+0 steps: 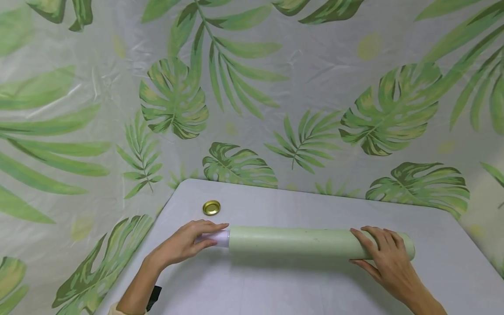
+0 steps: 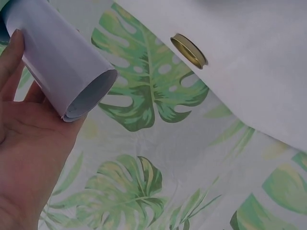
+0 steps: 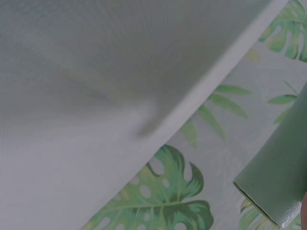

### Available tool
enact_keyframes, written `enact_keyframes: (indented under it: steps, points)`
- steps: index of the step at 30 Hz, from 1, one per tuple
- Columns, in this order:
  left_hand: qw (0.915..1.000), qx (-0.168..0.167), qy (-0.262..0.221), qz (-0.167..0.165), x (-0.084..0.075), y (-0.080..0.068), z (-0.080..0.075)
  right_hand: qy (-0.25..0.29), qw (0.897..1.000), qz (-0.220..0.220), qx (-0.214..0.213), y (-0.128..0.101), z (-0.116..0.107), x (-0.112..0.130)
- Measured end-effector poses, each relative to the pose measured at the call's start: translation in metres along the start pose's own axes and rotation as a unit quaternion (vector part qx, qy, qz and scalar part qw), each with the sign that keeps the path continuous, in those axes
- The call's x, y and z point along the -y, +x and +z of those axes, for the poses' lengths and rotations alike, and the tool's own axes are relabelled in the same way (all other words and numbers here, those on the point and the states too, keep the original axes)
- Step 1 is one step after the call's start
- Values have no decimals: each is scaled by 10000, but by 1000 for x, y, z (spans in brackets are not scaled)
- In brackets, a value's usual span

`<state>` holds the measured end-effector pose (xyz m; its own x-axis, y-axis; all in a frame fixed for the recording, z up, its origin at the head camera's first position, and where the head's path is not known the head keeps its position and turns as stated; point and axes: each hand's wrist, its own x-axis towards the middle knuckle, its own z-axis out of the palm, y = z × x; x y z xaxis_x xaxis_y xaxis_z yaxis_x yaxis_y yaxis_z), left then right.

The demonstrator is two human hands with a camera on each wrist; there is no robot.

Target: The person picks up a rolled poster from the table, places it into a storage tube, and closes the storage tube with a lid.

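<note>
A long pale green cardboard tube (image 1: 291,241) is held level above the white table, its shadow below it. My right hand (image 1: 387,253) grips it near its right end, fingers over the top and thumb underneath. From the tube's left end sticks out a rolled white sheet (image 1: 222,239), which my left hand (image 1: 185,243) holds between thumb and fingers. The left wrist view shows the open end of the rolled sheet (image 2: 67,67), hollow inside. In the right wrist view the tube's closed-looking end (image 3: 273,182) appears at the right edge, with only a sliver of hand showing.
A round gold metal lid (image 1: 211,208) lies on the white table (image 1: 283,288), beyond my left hand. Behind and beside the table hangs a leaf-patterned sheet (image 1: 315,87). Something small and black (image 1: 154,297) shows by my left forearm.
</note>
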<state>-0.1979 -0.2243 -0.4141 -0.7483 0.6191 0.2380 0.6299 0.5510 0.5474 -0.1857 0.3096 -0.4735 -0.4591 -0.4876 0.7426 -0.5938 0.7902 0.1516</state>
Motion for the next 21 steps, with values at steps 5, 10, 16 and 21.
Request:
enact_keyframes:
  steps: [5, 10, 16, 21]
  points:
    - [9999, -47, 21, 91, 0, 2, 2, -12, 9999, -3, -115, 0, -1, -1]
    - [9996, -139, 112, 212, -1, 4, 5, -16, 9998, -7, -184, 0, -2, -2]
    - [9979, -419, 405, 278, -2, 4, 3, -23, 9997, -19, -227, -1, -2, -2]
    - [9969, -749, 248, 75, 1, 2, -1, -57, 9994, -33, -337, -2, -1, -2]
